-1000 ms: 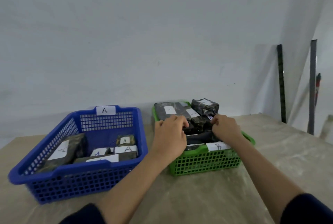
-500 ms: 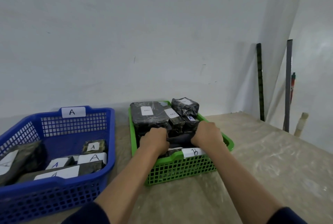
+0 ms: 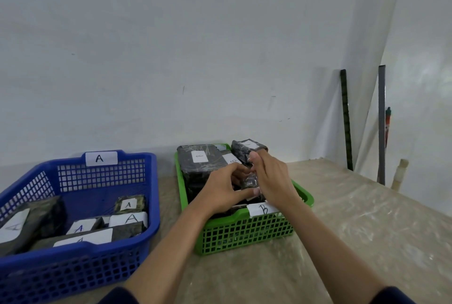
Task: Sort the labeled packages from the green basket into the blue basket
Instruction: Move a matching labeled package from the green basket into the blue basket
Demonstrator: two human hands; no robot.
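Both hands meet over the middle of the green basket (image 3: 244,230). The left hand (image 3: 221,193) lies palm down with its fingers curled narrowly onto the dark packages there, its thumb stretched toward the right hand. The right hand (image 3: 271,181) is closed around a small dark wrapped package (image 3: 250,181), held upright between thumb and fingers just above the pile; only a sliver of it shows between the two hands. Whether the left fingers also grip this package cannot be told.

More black packages with white labels fill the far half of the green basket, which carries a tag marked B on its near rim. The blue basket (image 3: 105,267) stands just beside it toward the desk's left edge, with an A tag on its far rim and several packages labelled A inside.

The desk (image 3: 342,230) has a pale, marbled surface and meets a plain white wall (image 3: 171,59). At the far right corner, two dark bars (image 3: 346,120) lean against the wall.
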